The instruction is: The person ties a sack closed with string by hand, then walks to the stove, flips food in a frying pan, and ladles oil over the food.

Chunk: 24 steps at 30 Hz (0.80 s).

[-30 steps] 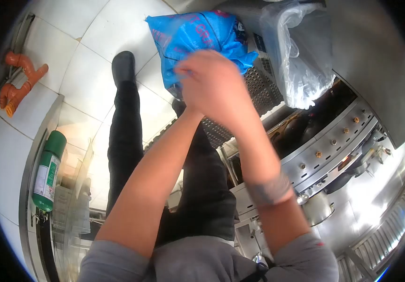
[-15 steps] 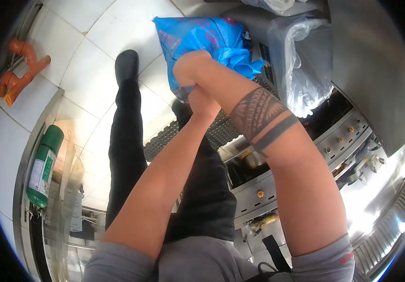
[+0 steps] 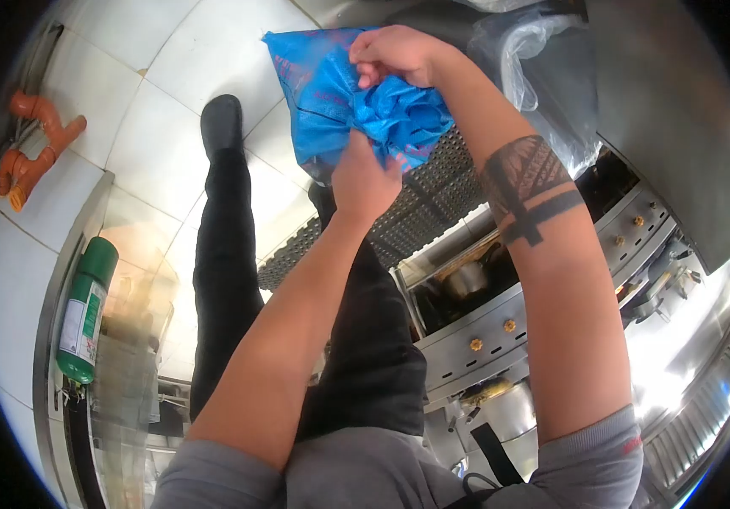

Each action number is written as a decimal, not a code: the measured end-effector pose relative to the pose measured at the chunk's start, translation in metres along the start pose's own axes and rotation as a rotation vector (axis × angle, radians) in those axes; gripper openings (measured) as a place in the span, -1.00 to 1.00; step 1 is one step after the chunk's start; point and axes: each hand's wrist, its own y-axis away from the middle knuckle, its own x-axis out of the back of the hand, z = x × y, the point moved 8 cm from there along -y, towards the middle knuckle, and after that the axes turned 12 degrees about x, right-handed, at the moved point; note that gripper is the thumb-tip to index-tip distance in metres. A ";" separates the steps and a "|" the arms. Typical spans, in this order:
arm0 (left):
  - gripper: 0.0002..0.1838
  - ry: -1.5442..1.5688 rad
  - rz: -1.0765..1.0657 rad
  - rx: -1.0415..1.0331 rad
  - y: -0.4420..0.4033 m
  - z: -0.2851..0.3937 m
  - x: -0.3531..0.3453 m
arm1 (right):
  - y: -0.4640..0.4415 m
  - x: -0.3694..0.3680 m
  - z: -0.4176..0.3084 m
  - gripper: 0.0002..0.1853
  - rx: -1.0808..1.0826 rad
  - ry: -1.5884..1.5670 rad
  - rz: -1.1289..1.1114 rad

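A filled blue plastic bag (image 3: 318,93) with red print sits at the top middle, its mouth gathered into a bunched, crumpled neck. My left hand (image 3: 367,180) is closed around the lower side of that gathered neck. Over the bag's upper edge, my right hand (image 3: 397,56) has its fingers curled in against the blue plastic. Whether a fold is pinched between those fingers is hidden. Loose ruffles of the bag's mouth spread out to the right, between both hands.
A bin lined with a clear plastic bag (image 3: 543,76) stands right of the blue bag. Below lie a black perforated mat (image 3: 433,199) and a stove front (image 3: 492,335) with knobs. Orange pipes (image 3: 39,144) and a green canister (image 3: 85,310) are at left.
My right hand has moved up and right from across my left hand to the bag's upper edge. The gathered neck has turned toward me and shows more plainly. My left hand stays close by.
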 end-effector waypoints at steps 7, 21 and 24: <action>-0.58 0.040 0.169 -0.175 -0.022 0.010 -0.011 | -0.002 0.040 0.028 -0.90 0.073 -0.414 0.127; -0.83 1.027 0.000 0.722 -0.045 -0.052 -0.030 | 0.139 -0.003 0.126 -0.94 0.475 -1.211 0.711; -0.80 0.907 -0.039 0.702 -0.048 -0.041 -0.031 | 0.166 -0.046 0.113 -0.93 0.543 -1.277 0.944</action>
